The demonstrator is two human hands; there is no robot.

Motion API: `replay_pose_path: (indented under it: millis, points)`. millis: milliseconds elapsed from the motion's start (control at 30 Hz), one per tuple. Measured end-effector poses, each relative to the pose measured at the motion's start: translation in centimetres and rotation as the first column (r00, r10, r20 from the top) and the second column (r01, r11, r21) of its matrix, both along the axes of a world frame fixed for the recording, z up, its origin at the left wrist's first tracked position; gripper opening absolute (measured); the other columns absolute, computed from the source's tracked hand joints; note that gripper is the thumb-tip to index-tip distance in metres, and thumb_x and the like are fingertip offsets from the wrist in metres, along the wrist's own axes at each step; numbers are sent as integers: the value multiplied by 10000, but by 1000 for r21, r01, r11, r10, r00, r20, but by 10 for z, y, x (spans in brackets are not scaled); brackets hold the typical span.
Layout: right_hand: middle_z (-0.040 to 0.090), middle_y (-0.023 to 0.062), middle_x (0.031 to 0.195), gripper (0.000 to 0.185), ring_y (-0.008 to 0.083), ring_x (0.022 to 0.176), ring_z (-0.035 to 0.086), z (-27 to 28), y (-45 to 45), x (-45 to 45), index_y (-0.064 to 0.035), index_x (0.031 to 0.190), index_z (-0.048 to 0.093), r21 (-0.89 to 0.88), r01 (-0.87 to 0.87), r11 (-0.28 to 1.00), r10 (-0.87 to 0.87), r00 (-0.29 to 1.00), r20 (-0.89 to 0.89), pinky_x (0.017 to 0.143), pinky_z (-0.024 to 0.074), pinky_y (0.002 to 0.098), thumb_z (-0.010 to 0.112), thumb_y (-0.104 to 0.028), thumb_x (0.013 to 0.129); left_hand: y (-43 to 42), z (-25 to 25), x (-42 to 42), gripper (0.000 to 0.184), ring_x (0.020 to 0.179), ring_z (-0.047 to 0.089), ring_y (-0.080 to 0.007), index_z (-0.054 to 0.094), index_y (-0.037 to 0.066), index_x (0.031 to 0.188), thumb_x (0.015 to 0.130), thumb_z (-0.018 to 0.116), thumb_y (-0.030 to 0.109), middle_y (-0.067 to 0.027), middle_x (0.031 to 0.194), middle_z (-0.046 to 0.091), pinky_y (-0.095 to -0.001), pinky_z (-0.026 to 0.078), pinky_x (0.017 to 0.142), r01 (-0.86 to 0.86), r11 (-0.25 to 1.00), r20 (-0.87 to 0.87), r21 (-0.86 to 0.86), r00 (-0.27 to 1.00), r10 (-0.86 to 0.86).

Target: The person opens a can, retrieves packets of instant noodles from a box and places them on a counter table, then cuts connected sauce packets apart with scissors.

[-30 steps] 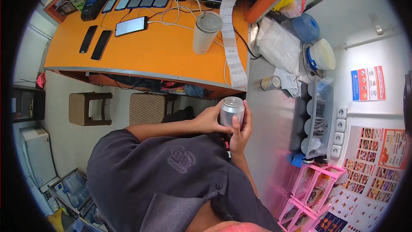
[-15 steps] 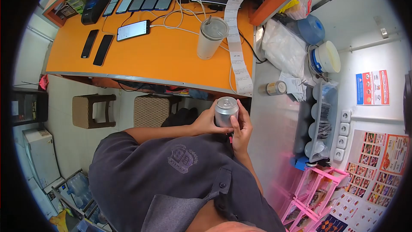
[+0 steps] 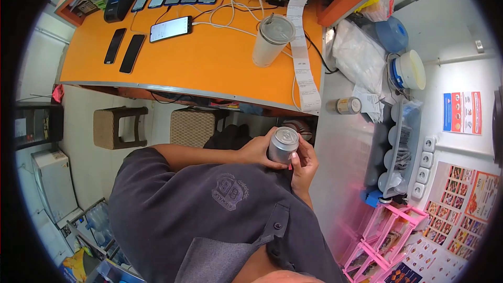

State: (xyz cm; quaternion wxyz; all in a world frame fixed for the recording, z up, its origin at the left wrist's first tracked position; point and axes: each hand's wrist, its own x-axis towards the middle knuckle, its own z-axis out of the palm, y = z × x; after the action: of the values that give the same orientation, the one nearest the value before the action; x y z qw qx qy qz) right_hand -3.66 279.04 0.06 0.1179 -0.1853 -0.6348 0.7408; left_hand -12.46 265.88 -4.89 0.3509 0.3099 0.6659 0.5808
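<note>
A silver drink can [image 3: 283, 148] is held upright in front of my chest, its lid facing up and the tab lying flat. My left hand [image 3: 260, 152] wraps round its left side and lower front. On the other side my right hand [image 3: 304, 165] grips it, with the thumb against the front and the fingers along the right side. Much of the can's lower surface is hidden by my fingers. Both hands are closed on it, just below the near edge of the orange desk [image 3: 209, 76].
A lidded cup [image 3: 270, 47], several phones [image 3: 171, 29] and tangled cables lie on the desk. A long receipt strip [image 3: 303, 65] hangs over its front edge. To the right, another can [image 3: 344, 106] lies near a grey cup holder [image 3: 395, 152]. Stools [image 3: 195, 128] stand below.
The can and both hands have shifted slightly right and down in the view. The desk and surroundings have also shifted right as the camera turned a little. My grip looks much the same.
</note>
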Motion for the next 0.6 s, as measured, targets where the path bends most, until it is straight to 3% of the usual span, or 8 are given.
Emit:
replay_pose_path:
  millis: [600]
  points:
    - [537,154,1136,452,201,1060,518,-18,-10,8,56,1190,447,-18,12,1000,-13,1000,-25,941,371,312,607,-58,783,-16,1,2,897,944,581,-336,267,1,1211,599,765,427,-210,1041,558,-347,457,811,41,999,30,-26,999,-40]
